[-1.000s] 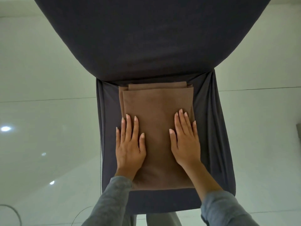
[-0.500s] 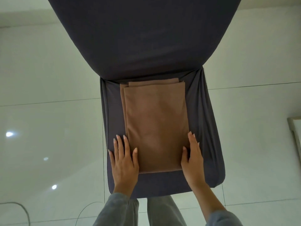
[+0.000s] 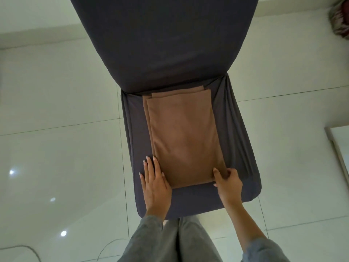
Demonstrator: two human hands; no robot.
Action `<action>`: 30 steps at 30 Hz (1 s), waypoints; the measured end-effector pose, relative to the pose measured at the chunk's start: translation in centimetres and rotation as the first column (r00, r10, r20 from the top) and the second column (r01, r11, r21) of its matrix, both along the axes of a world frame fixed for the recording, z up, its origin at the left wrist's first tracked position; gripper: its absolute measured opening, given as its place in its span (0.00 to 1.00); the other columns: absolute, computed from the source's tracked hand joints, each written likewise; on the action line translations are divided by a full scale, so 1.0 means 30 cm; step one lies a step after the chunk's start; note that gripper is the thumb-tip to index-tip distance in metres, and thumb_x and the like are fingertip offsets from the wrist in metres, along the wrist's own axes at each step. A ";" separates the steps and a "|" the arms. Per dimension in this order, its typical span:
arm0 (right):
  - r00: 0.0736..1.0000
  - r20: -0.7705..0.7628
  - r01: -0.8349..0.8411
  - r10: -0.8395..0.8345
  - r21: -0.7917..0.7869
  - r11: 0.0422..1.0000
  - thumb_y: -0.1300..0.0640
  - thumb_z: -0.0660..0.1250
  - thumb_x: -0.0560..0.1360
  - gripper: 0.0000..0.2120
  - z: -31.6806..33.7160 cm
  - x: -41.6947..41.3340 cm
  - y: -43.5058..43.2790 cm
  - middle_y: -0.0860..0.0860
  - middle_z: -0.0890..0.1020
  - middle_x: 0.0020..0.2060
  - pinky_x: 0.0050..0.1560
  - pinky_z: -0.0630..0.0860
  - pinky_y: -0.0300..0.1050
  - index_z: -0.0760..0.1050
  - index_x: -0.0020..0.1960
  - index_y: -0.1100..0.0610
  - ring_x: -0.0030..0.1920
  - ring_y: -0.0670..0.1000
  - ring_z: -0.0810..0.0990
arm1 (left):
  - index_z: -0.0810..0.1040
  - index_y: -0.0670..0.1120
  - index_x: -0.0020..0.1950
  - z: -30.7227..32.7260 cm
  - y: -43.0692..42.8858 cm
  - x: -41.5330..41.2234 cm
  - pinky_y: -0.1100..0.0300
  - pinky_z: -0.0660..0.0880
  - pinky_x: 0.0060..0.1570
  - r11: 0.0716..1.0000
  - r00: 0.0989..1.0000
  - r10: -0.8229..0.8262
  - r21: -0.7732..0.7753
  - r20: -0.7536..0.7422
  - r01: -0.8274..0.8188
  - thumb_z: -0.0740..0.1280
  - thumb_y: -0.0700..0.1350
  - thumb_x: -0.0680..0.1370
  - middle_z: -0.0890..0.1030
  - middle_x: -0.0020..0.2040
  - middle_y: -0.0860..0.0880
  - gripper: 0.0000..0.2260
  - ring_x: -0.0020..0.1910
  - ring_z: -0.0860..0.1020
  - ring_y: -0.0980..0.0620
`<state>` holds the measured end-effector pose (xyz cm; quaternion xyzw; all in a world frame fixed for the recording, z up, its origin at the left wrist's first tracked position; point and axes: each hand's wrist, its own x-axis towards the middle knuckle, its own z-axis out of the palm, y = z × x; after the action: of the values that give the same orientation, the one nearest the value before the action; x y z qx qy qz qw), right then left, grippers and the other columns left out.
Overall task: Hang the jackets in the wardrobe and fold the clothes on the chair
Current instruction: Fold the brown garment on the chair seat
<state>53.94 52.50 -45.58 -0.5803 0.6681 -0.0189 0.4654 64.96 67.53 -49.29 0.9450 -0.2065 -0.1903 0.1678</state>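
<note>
Right hand (image 3: 228, 183): thumb on top, fingers curled round the near right corner of the folded brown garment (image 3: 181, 137), pinching it. Left hand (image 3: 155, 183): fingers straight, flat on the chair seat (image 3: 239, 148) against the garment's left edge.

Folding step, nearly done, I judge. Next move likely calls for lifting both near corners evenly.

Bare seat on both sides and in front. The far edge lies right at the backrest (image 3: 170, 44).

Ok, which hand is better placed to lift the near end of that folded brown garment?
Right, probably. The right hand pinches the folded brown garment at its near right corner; the left hand lies flat on the chair seat beside the left edge, gripping nothing.
</note>
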 end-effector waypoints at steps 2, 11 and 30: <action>0.998 -0.017 -0.063 0.064 0.070 0.996 0.54 0.65 0.76 0.11 0.034 0.013 -0.001 0.53 0.80 0.36 0.33 0.70 0.36 0.72 0.48 0.62 0.33 0.46 0.78 | 0.46 0.44 0.76 0.043 -0.015 0.014 0.50 0.42 0.74 0.994 0.996 -0.060 -0.095 -0.072 0.053 0.47 0.50 0.80 0.49 0.78 0.47 0.26 0.75 0.42 0.52; 0.958 0.284 -0.038 -0.035 0.249 0.968 0.57 0.72 0.71 0.07 0.371 0.144 -0.045 0.51 0.79 0.28 0.33 0.68 0.38 0.78 0.36 0.58 0.28 0.45 0.75 | 0.42 0.60 0.74 0.305 -0.091 -0.026 0.52 0.53 0.75 0.837 0.839 -0.472 -0.437 -0.271 0.329 0.67 0.52 0.72 0.47 0.76 0.63 0.41 0.76 0.46 0.61; 0.877 0.296 0.202 -0.379 0.489 0.849 0.46 0.58 0.79 0.18 0.829 -0.150 0.032 0.53 0.81 0.41 0.36 0.73 0.43 0.77 0.51 0.61 0.41 0.51 0.79 | 0.76 0.49 0.55 1.044 -0.454 -0.058 0.54 0.77 0.51 0.843 0.807 -0.250 -0.530 -0.535 -0.090 0.61 0.53 0.80 0.81 0.50 0.48 0.10 0.50 0.79 0.48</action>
<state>49.43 53.47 -20.70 -0.3336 0.6322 -0.0501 0.6975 63.24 53.93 -17.97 0.7455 -0.2304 -0.4137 0.4691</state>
